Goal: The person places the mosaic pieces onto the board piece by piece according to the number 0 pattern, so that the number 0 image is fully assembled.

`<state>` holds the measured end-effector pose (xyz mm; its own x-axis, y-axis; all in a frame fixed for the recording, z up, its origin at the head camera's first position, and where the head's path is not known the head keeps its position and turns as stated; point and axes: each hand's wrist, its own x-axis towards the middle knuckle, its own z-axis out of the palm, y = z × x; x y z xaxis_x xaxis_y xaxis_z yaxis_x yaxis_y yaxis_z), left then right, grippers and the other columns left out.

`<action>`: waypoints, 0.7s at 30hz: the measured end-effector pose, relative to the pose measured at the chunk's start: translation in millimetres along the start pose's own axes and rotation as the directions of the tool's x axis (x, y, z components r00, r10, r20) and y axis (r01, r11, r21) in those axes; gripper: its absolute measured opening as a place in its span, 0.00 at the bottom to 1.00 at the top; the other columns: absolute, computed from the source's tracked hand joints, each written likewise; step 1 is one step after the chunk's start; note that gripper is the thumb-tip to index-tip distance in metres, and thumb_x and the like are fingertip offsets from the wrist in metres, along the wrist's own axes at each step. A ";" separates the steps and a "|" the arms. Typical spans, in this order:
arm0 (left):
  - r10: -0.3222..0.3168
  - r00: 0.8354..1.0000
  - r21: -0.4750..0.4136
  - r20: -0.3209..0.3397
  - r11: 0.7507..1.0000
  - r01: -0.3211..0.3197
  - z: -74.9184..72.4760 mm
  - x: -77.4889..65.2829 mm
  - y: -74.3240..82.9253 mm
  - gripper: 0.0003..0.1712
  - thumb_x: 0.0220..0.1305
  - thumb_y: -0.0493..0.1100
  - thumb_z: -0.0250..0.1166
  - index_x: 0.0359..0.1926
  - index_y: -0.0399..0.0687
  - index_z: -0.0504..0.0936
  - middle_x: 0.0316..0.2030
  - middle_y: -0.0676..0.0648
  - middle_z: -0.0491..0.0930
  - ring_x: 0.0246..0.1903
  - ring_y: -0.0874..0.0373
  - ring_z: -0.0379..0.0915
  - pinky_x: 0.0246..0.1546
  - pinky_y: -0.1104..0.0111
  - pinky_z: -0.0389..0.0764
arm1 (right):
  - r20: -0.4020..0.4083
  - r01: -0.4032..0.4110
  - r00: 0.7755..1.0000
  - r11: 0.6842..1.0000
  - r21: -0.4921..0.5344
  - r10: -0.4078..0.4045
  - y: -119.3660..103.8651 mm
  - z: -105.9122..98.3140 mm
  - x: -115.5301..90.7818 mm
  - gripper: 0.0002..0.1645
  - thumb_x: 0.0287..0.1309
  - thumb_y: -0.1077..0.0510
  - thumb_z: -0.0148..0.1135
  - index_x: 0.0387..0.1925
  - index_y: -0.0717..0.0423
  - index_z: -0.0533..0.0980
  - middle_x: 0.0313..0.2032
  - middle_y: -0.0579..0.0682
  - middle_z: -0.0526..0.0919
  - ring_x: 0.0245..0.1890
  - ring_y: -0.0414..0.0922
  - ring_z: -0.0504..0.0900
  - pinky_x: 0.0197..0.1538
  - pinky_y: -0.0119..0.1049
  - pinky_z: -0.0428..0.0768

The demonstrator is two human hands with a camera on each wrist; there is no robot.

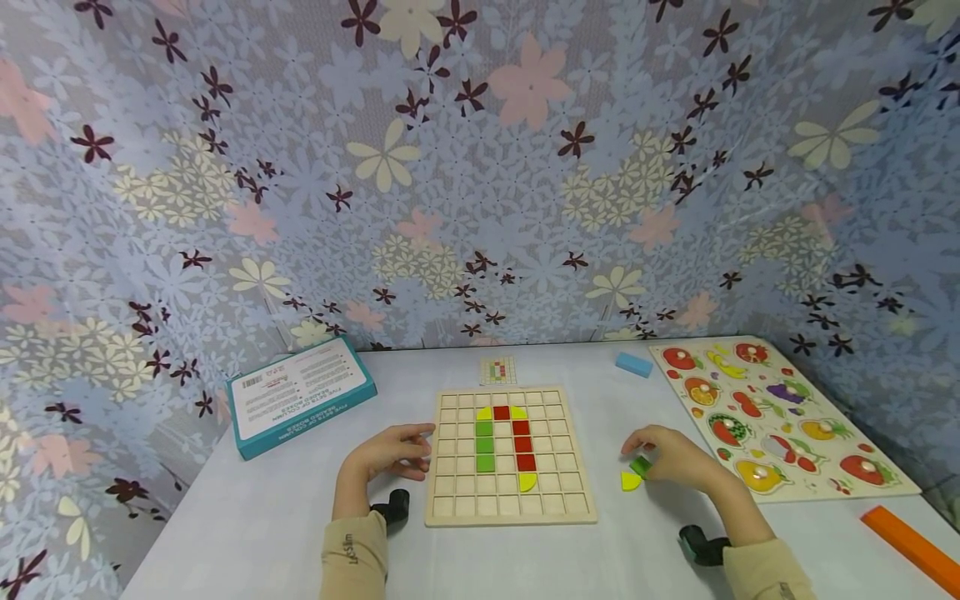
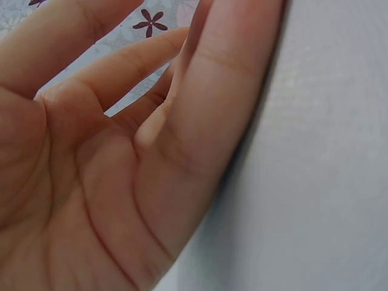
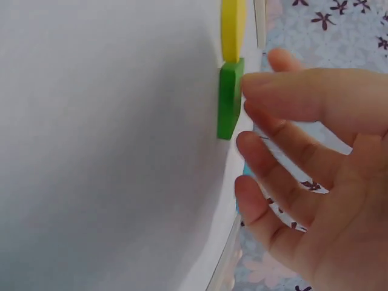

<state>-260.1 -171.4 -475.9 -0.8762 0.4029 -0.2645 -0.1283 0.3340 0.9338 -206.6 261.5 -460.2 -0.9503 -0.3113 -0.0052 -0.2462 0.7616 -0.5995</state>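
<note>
A square wooden grid board (image 1: pixel 558 483) lies flat on the white table, with green and red square tiles and yellow quarter-round pieces set in an arch shape. My left hand (image 1: pixel 388 452) is at the board's left edge, its fingertips at the rim; its palm fills much of the left wrist view, with no piece visible in it. To the right of the board, my right hand (image 1: pixel 670 457) is over a green tile (image 3: pixel 228 100). Its thumb touches the tile while the other fingers stay loosely bent beside it. A yellow quarter-round piece (image 1: pixel 631 482) lies against the green tile.
A small pattern card (image 1: pixel 487 372) lies behind the board. At the left is a teal box (image 1: pixel 300 392). Toward the right are a blue block (image 1: pixel 633 364), a fruit puzzle board (image 1: pixel 780 417) and an orange bar (image 1: pixel 911 546). A flowered cloth (image 1: pixel 480 167) hangs behind the table.
</note>
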 end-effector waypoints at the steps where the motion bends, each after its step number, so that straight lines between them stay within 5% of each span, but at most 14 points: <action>1: 0.000 1.000 0.001 0.000 1.000 0.000 0.0 -0.1 -0.2 0.35 0.60 0.40 0.61 0.66 0.36 0.60 0.40 0.41 0.71 0.33 0.54 0.75 0.36 0.61 0.84 | 0.002 -0.002 1.000 1.000 -0.008 0.002 1.8 0.1 -0.4 0.21 0.33 0.76 0.64 0.34 0.56 0.78 0.37 0.47 0.78 0.41 0.50 0.73 0.46 0.48 0.76; 21: -0.003 1.000 -0.001 -0.005 1.000 0.002 1.4 -1.2 1.1 0.33 0.61 0.39 0.60 0.66 0.35 0.61 0.40 0.41 0.70 0.33 0.55 0.75 0.37 0.62 0.84 | -0.024 -0.069 0.997 0.995 -0.078 0.068 3.9 -1.3 4.7 0.10 0.39 0.68 0.69 0.29 0.57 0.80 0.28 0.47 0.72 0.30 0.44 0.69 0.34 0.38 0.74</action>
<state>-258.6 -170.3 -474.9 -0.8783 0.3975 -0.2656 -0.1311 0.3338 0.9335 -212.3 263.8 -461.5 -0.9691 -0.2454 -0.0265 -0.1939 0.8234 -0.5333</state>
